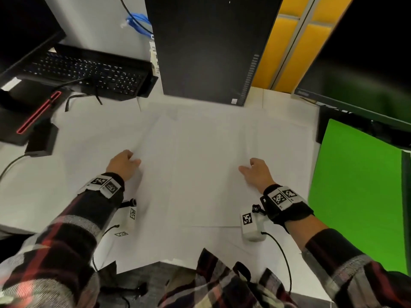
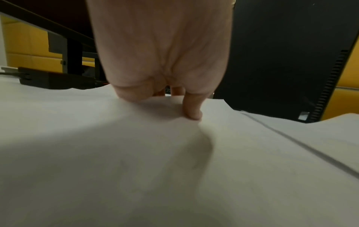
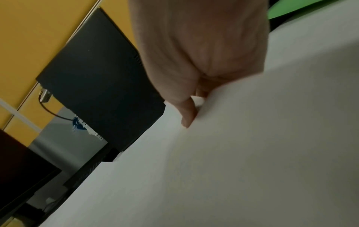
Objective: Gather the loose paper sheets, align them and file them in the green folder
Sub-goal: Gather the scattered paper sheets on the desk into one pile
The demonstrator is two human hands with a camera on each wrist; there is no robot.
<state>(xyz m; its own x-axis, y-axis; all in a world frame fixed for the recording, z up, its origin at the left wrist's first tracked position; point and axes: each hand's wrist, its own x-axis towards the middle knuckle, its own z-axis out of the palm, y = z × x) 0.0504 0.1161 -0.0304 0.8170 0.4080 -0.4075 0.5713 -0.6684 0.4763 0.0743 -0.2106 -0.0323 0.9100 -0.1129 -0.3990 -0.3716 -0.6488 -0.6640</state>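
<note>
Several loose white paper sheets (image 1: 200, 152) lie overlapping across the middle of the white desk. The green folder (image 1: 355, 185) lies flat at the right edge. My left hand (image 1: 133, 160) is at the left edge of one sheet; in the left wrist view its thumb (image 2: 192, 110) presses on top of the paper (image 2: 136, 153) with the fingers curled behind the edge. My right hand (image 1: 245, 167) pinches the right edge of another sheet. In the right wrist view the thumb (image 3: 187, 116) sits on the paper (image 3: 252, 153), which bulges up over the hidden fingers.
A black computer tower (image 1: 211, 52) stands at the back centre, close behind the sheets. A black keyboard (image 1: 89, 72) and a black box with a red stripe (image 1: 33, 116) are at the back left. A monitor (image 1: 367, 74) overhangs the folder's far end. The desk's front edge (image 1: 144, 265) is near my body.
</note>
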